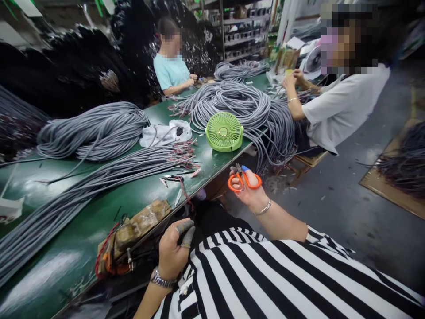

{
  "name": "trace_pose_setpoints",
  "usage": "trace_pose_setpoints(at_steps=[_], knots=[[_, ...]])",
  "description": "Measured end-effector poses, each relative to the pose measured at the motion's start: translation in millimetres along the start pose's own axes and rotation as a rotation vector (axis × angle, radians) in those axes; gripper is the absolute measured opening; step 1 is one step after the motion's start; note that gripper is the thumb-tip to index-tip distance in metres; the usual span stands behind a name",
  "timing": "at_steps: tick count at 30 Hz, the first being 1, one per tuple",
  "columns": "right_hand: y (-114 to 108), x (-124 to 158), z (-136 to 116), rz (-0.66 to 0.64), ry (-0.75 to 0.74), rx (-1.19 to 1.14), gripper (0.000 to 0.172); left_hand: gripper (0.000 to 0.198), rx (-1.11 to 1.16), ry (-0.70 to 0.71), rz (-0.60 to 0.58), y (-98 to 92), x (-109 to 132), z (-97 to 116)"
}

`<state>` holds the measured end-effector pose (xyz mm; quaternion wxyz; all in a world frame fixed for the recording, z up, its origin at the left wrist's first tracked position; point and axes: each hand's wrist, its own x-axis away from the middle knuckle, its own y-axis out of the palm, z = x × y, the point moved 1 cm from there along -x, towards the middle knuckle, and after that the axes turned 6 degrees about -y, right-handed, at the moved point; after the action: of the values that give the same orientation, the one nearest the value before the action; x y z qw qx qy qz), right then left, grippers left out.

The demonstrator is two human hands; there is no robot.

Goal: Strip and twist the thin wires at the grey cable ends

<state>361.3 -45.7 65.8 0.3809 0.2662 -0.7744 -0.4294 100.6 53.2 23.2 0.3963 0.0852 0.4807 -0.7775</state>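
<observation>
My right hand (250, 188) grips a pair of orange-handled scissors (239, 179), fingers through the loops, held out beyond the edge of the green table (83, 239). A blue cot covers one fingertip. My left hand (174, 252) is curled low at the table's near edge, thumb and finger wrapped in grey tape; I cannot make out whether it holds anything. Beside it sits a taped wooden block tool (136, 232) with red wires. Long grey cables (99, 184) with stripped coloured ends (182, 155) lie along the table.
A green desk fan (223, 131) stands near the table edge, a white plastic bag (166, 133) left of it. Big coils of grey cable (239, 104) fill the far end. A person in teal (171, 71) and one in white (341, 106) work there. Concrete floor at right.
</observation>
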Motion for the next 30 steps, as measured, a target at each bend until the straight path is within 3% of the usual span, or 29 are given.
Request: trace_pose_setpoints(at_steps=[4, 7, 11, 14, 18, 23, 30], knots=[[-6.9, -3.3, -1.5, 0.065, -0.012, -0.025, 0.028, 0.017, 0.016, 0.054, -0.059, 0.2, -15.0, 11.6], [-13.5, -4.0, 1.4, 0.087, -0.032, -0.005, 0.029, 0.022, 0.04, 0.173, -0.183, 7.3, -32.4, 29.6], [-20.9, -1.1, 10.4, 0.073, -0.07, 0.03, 0.024, 0.036, -0.023, 0.292, -0.367, 31.3, -55.4, 57.0], [-22.8, 2.3, 16.3, 0.036, -0.055, 0.016, 0.024, 0.038, -0.192, 0.223, -0.477, 52.8, -65.8, 67.3], [-21.6, 5.3, 18.2, 0.066, -0.049, 0.016, 0.028, 0.041, -0.321, 0.182, -0.565, 65.0, -67.7, 66.9], [-20.6, 2.1, 18.6, 0.102, -0.025, 0.036, 0.031, 0.043, -0.301, 0.265, -0.576, 54.2, -56.9, 58.2], [-21.4, -5.5, 32.7, 0.068, -0.003, 0.065, 0.03, 0.059, -0.343, 0.241, -0.595, 49.6, -46.2, 51.6]])
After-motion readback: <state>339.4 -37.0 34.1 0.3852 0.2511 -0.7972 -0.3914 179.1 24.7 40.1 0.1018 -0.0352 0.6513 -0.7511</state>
